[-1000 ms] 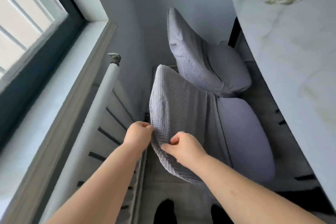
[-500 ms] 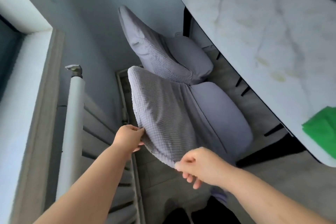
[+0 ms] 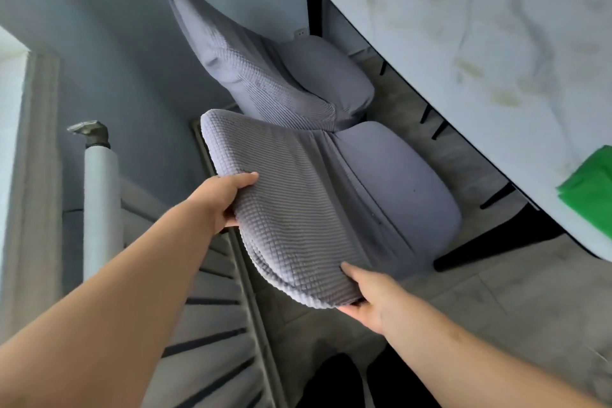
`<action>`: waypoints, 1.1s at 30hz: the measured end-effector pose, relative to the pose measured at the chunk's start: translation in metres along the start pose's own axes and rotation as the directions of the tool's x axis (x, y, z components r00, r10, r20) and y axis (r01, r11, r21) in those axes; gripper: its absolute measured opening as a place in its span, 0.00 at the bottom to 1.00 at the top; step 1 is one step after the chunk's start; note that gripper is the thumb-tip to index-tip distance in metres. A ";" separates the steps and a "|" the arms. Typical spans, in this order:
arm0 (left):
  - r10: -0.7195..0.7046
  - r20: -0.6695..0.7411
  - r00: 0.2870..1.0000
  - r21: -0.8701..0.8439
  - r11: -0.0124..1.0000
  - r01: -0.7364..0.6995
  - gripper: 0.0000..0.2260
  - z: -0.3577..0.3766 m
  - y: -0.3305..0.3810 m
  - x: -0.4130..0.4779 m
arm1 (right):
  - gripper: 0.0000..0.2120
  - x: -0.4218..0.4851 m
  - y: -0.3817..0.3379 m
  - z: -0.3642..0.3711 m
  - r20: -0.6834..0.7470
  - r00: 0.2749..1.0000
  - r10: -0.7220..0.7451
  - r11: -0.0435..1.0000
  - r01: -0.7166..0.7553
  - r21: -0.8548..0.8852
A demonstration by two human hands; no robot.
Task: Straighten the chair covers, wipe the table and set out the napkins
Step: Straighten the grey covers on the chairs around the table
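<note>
Setting: a grey tiled floor (image 3: 496, 301) along a pale blue-grey wall (image 3: 99, 10), with a white marble-veined table (image 3: 463, 26) running down the right side.

Item 1: near chair cover (image 3: 298, 202), grey waffle-knit, sitting over the backrest of the chair closest to the person; its smooth grey seat is tucking partly under the table edge.

Item 2: left hand (image 3: 222, 199), closing on the cover's left edge, thumb lying on top, fingers curling underneath.

Item 3: right hand (image 3: 371, 295), gripping the cover's lower right corner, thumb resting on the fabric, fingers going beneath.

Item 4: far chair cover (image 3: 245, 69), same grey fabric, on the second chair just behind the first, near the wall.

Item 5: green cloth (image 3: 589, 189), lying on the table at its right edge.

Item 6: white radiator (image 3: 99, 209), standing at left below the window sill.
</note>
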State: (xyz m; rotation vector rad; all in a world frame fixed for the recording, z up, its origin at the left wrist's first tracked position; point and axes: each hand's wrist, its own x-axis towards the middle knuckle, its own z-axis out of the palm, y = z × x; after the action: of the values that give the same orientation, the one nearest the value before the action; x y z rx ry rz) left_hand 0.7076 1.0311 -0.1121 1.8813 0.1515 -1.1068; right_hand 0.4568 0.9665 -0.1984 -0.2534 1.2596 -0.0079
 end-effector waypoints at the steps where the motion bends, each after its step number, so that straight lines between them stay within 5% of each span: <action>1: 0.009 -0.006 1.000 0.026 1.000 -0.009 0.14 0.001 0.001 0.004 | 0.15 0.002 -0.001 0.000 0.013 1.000 0.024 0.997 -0.024 0.068; 8: 0.016 -0.036 0.999 0.027 1.000 -0.015 0.22 0.004 -0.014 0.020 | 0.22 0.012 0.027 -0.006 0.149 0.981 0.125 0.926 -0.169 0.337; 12: 0.038 -0.030 0.999 -0.020 0.999 -0.038 0.22 0.009 -0.009 0.018 | 0.21 0.014 0.023 -0.003 0.125 0.989 0.079 0.898 -0.125 0.422; 24: 0.175 0.043 0.984 0.140 0.974 -0.180 0.23 0.134 0.074 -0.005 | 0.15 -0.036 -0.086 -0.058 0.083 0.996 -0.043 0.921 0.007 0.389; 33: -0.017 0.131 0.991 0.155 0.988 -0.003 0.34 0.170 0.121 -0.026 | 0.13 -0.038 -0.135 -0.091 0.080 0.996 -0.032 0.936 0.002 0.353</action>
State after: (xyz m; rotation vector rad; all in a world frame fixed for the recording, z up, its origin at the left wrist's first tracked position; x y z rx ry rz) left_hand 0.6465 0.8410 -0.0441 1.9375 -0.0031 -1.2748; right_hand 0.3772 0.8243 -0.1623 0.0468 1.1480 -0.2349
